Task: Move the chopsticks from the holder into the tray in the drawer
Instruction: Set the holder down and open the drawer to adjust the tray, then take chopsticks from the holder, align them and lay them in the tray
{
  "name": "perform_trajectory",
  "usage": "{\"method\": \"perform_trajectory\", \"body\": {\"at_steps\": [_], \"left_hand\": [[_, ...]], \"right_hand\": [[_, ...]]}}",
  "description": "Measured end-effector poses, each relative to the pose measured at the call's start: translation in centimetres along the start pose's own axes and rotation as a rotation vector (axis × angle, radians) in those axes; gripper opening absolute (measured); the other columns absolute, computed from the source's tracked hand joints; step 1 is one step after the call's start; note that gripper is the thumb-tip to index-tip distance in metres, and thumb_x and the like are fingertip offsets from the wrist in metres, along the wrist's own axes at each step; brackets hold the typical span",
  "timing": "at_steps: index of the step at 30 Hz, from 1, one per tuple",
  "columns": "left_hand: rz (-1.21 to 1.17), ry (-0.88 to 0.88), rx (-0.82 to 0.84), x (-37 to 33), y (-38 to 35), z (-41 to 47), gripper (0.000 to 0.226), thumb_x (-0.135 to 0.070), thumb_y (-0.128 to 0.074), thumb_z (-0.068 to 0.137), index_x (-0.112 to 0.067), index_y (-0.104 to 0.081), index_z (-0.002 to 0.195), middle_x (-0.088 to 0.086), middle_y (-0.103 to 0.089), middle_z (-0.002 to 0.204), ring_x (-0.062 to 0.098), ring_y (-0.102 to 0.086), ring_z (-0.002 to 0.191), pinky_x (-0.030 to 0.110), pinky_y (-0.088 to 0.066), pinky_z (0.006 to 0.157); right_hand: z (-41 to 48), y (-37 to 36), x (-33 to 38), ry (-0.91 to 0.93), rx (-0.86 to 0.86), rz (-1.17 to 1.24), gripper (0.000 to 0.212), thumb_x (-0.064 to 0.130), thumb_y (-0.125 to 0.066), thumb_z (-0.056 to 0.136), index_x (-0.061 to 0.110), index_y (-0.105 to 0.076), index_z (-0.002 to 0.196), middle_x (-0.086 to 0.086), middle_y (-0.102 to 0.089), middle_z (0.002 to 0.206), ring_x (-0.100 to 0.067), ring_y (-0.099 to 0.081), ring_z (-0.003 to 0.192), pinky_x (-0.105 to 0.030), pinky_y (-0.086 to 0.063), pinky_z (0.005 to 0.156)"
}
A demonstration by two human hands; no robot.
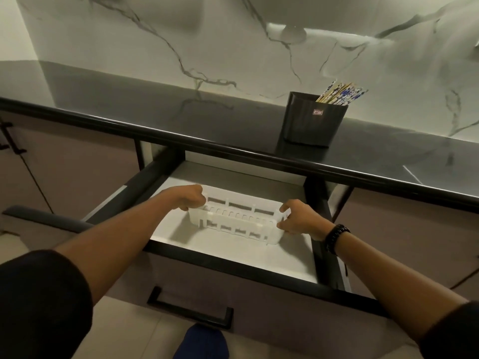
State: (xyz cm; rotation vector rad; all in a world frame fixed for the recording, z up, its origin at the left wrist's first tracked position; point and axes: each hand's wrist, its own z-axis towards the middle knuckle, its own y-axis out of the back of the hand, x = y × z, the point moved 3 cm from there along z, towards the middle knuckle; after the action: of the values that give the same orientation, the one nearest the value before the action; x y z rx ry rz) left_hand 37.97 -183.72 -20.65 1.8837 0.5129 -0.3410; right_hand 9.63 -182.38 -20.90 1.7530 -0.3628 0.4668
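Left hand [190, 199] fingers curl round the tray's [241, 218] left end, right hand [298, 218] pinches its right end, down in the drawer [233, 260]. Chopsticks [339, 93] sit in the holder [311, 123], behind & right of tray. Uneven pull from 2 hands could skew it, I reckon.

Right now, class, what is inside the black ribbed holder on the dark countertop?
Blue-and-white patterned chopsticks lean out at the right corner of the black holder. Its opaque walls hide their lower ends and anything else inside.

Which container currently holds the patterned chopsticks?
The black ribbed holder on the dark countertop; the white slotted plastic tray in the open drawer holds none.
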Motion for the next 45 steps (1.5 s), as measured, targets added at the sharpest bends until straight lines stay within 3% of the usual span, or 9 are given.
{"method": "perform_trajectory", "body": {"at_steps": [5, 9, 12, 17, 24, 33, 37, 41, 45], "left_hand": [[0.186, -0.035, -0.081, -0.2, 0.0, 0.2, 0.047, -0.031, -0.045, 0.100, -0.006, -0.037, 0.140, 0.014, -0.045, 0.142, 0.029, -0.048, 0.123, 0.035, -0.042, 0.096], [0.196, -0.413, -0.688, -3.5, 2.6, -1.7, 0.027, -0.033, -0.051, 0.095, -0.014, -0.054, 0.115, 0.005, -0.059, 0.107, 0.018, -0.057, 0.089, 0.023, -0.040, 0.068], [0.108, -0.702, -0.889, -7.1, 4.7, -2.8, 0.018, -0.029, -0.051, 0.095, -0.017, -0.060, 0.105, 0.000, -0.060, 0.100, 0.013, -0.054, 0.089, 0.022, -0.039, 0.071], [0.124, -0.652, -0.709, -11.3, 7.6, 0.0, 0.036, -0.037, -0.048, 0.096, -0.014, -0.060, 0.121, 0.006, -0.058, 0.123, 0.026, -0.054, 0.114, 0.041, -0.045, 0.096], [0.466, -0.504, -0.666, -14.2, 8.5, 4.7, 0.036, -0.058, -0.058, 0.084, -0.022, -0.062, 0.080, 0.005, -0.067, 0.096, 0.027, -0.063, 0.093, 0.035, -0.048, 0.076], [0.405, -0.558, -0.546, -14.3, 10.2, 8.1, 0.045, -0.069, -0.069, 0.067, -0.027, -0.054, 0.058, -0.014, -0.055, 0.071, 0.004, -0.049, 0.065, 0.025, -0.038, 0.058], [0.343, -0.578, -0.407, -14.5, 10.7, 9.0, 0.046, -0.066, -0.074, 0.064, -0.023, -0.062, 0.054, -0.011, -0.063, 0.060, 0.002, -0.056, 0.060, 0.020, -0.038, 0.051], [0.227, -0.571, -0.314, -14.1, 10.9, 9.7, 0.044, -0.065, -0.077, 0.060, -0.024, -0.064, 0.053, -0.009, -0.065, 0.055, 0.004, -0.061, 0.056, 0.019, -0.041, 0.050], [0.160, -0.576, -0.263, -14.0, 10.9, 10.2, 0.041, -0.063, -0.079, 0.058, -0.024, -0.066, 0.055, -0.009, -0.067, 0.056, 0.008, -0.065, 0.059, 0.026, -0.054, 0.056]], "right_hand": [[-0.6, 0.9, 0.2, -0.001, -0.017, -0.033, 0.055, 0.030, -0.071, 0.089, 0.012, -0.046, 0.134, -0.006, -0.056, 0.120, -0.016, -0.058, 0.094, -0.019, -0.048, 0.071], [-1.5, 5.7, 2.4, 0.145, -0.357, 0.116, 0.050, 0.040, -0.072, 0.086, 0.014, -0.055, 0.126, -0.001, -0.066, 0.100, -0.017, -0.064, 0.093, -0.035, -0.053, 0.083], [-1.1, 10.8, 4.2, 0.204, -0.603, 0.241, 0.042, 0.037, -0.074, 0.085, 0.012, -0.060, 0.116, -0.002, -0.071, 0.083, -0.017, -0.068, 0.086, -0.037, -0.054, 0.085], [2.5, 18.0, 4.7, 0.147, -0.832, 0.389, 0.044, 0.038, -0.071, 0.087, 0.011, -0.059, 0.119, -0.008, -0.071, 0.098, -0.024, -0.066, 0.099, -0.045, -0.052, 0.095], [9.2, 23.8, 1.3, -0.137, -0.862, 0.612, 0.072, 0.040, -0.071, 0.086, 0.002, -0.041, 0.140, -0.017, -0.049, 0.143, -0.034, -0.048, 0.132, -0.044, -0.042, 0.110], [12.7, 27.6, 3.0, 0.048, -1.061, 0.511, 0.020, 0.015, -0.073, 0.084, 0.012, -0.068, 0.103, -0.003, -0.070, 0.100, -0.024, -0.068, 0.100, -0.031, -0.054, 0.089], [14.7, 29.4, 4.7, 0.070, -0.983, 0.117, 0.033, 0.038, -0.066, 0.087, 0.017, -0.068, 0.112, -0.009, -0.061, 0.131, -0.031, -0.047, 0.128, -0.035, -0.034, 0.102], [17.2, 30.6, 3.8, -0.172, -0.714, -0.095, 0.052, 0.053, -0.062, 0.086, 0.019, -0.059, 0.125, -0.021, -0.037, 0.154, -0.042, -0.017, 0.148, -0.063, -0.001, 0.117], [18.2, 30.8, 3.3, -0.122, -0.644, 0.066, 0.056, 0.037, -0.066, 0.088, 0.009, -0.047, 0.132, -0.016, -0.053, 0.138, -0.036, -0.046, 0.131, -0.062, -0.024, 0.115]]}}
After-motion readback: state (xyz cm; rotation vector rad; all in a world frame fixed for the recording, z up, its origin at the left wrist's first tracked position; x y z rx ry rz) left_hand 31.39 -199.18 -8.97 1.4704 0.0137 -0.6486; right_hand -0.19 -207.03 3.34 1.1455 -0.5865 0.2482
